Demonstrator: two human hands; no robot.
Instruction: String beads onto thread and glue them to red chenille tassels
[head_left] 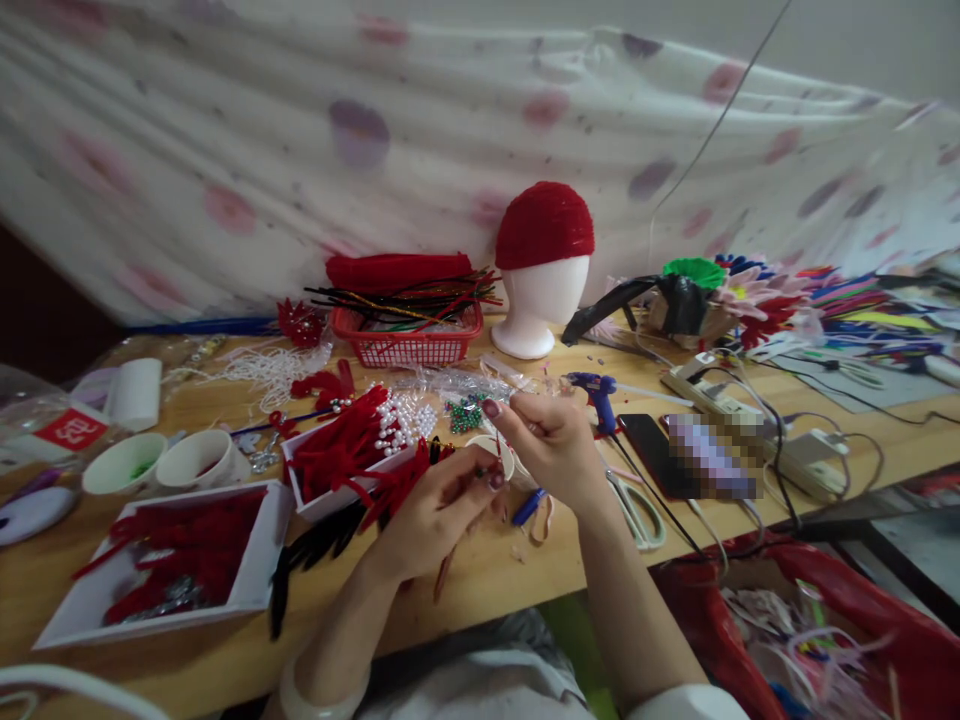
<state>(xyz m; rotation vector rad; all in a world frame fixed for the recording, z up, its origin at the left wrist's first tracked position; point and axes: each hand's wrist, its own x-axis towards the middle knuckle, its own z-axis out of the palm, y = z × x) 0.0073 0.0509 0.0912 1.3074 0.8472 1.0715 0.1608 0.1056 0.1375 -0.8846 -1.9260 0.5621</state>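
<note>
Above the front of the wooden table, my left hand (448,508) and my right hand (551,440) are close together, both with fingers pinched. Between the fingertips runs a thin dark red strip (499,450), perhaps a piece of pipe cleaner; its ends are hidden by my fingers. A narrow brownish strip (444,577) hangs below my left hand. Behind the hands is a small white cup (491,443), partly covered. Left of them, a white box (304,490) holds red fuzzy stems (337,450) and white pearl-tipped stems (405,420).
A foam head (541,295) wears a red cap. Nearby are a red basket (409,347), a blue glue gun (598,395), scissors (637,512), a phone (652,455) and power strips (712,395). Paper cups (199,460) and another white box (247,590) stand left.
</note>
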